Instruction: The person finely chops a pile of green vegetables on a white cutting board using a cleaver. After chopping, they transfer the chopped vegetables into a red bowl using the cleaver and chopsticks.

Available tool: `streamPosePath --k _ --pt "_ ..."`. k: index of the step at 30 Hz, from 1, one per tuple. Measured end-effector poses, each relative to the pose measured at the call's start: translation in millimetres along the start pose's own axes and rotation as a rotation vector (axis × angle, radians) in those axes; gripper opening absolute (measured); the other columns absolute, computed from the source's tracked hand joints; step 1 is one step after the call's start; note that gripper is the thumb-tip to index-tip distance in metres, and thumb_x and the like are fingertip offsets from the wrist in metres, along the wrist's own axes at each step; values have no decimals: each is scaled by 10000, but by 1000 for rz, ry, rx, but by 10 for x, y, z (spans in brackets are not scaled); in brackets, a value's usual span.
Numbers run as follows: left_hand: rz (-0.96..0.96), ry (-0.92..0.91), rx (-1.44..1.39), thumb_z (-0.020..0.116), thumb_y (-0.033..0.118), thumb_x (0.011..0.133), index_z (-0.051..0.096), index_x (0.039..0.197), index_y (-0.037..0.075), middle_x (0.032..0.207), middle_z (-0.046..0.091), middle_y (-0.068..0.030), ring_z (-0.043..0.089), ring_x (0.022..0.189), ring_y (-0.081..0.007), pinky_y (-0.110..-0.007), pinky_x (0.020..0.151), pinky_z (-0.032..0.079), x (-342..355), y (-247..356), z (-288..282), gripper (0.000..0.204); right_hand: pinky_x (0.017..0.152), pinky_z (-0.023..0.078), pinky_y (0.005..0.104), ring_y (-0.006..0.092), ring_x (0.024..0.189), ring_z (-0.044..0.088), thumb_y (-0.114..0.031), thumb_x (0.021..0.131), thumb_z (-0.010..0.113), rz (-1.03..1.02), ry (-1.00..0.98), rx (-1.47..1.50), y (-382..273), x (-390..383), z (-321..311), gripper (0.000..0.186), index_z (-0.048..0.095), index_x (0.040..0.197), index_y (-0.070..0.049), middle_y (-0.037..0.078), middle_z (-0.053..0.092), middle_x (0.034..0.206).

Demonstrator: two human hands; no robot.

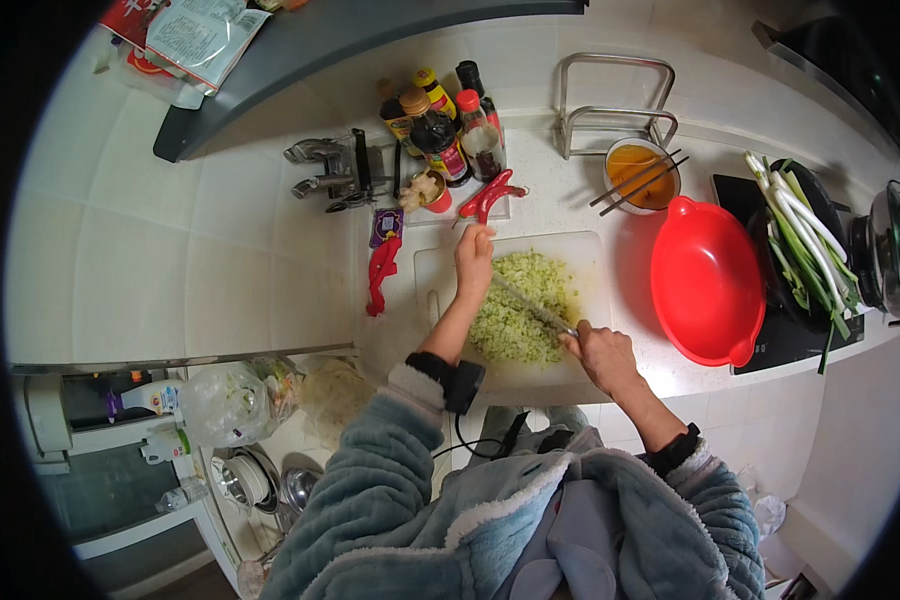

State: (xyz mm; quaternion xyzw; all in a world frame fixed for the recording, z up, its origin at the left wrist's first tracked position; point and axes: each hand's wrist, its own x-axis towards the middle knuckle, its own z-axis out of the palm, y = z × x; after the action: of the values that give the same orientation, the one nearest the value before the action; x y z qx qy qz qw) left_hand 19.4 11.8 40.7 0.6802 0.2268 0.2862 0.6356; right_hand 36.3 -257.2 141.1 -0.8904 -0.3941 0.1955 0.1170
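A plush, quilted grey-blue jacket (370, 505) with fuzzy white trim fronts a heap of finely chopped, crumbly pale-green vegetable (510, 325).
The bare right grip (607, 357) is closed around the handle of a slim metal knife (538, 307), its blade slanting over the heap, on a smooth whitish cutting board (587, 262) atop the white bench (627, 250); the bare left grip (474, 260) bends near the blade's far end, its hold unclear. Rightward sits a glossy red oval basin (710, 280).
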Motion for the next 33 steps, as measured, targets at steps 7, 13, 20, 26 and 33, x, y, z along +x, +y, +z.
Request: streamPosePath --k 7,13,20,26,33 --pt "28 -64 137 448 55 949 547 841 45 608 368 27 342 534 -61 -250 471 267 382 -443 321 147 600 510 462 391 623 631 -429 944 476 167 26 89 -55 109 175 427 565 865 -19 202 633 656" --pt "-25 -87 65 447 78 950 546 854 54 611 399 -12 377 539 -97 -284 490 318 327 -555 214 140 572 512 467 385 607 635 -435 945 467 158 32 5 -22 75 289 432 570 869 -23 201 628 644" --pt "-29 -77 135 437 93 963 540 858 44 608 367 38 339 545 -69 -264 483 289 71 -319 -7 155 560 518 456 372 600 641 -440 938 477 100 23 29 -112 58 246 419 561 858 -37 196 630 638" --pt "-197 22 82 432 97 972 547 869 46 621 364 38 327 545 -56 -238 494 283 -24 -335 -206 162 556 521 440 348 586 647 -451 923 499 34 -17 -13 -186 37 291 427 560 874 -31 166 635 618" --pt "-342 49 29 422 105 979 549 869 48 619 362 41 317 533 -57 -236 494 270 -208 -239 -279 178 521 510 431 329 553 639 -454 913 514 -36 35 -57 -120 14 429 411 564 884 -47 152 633 604"
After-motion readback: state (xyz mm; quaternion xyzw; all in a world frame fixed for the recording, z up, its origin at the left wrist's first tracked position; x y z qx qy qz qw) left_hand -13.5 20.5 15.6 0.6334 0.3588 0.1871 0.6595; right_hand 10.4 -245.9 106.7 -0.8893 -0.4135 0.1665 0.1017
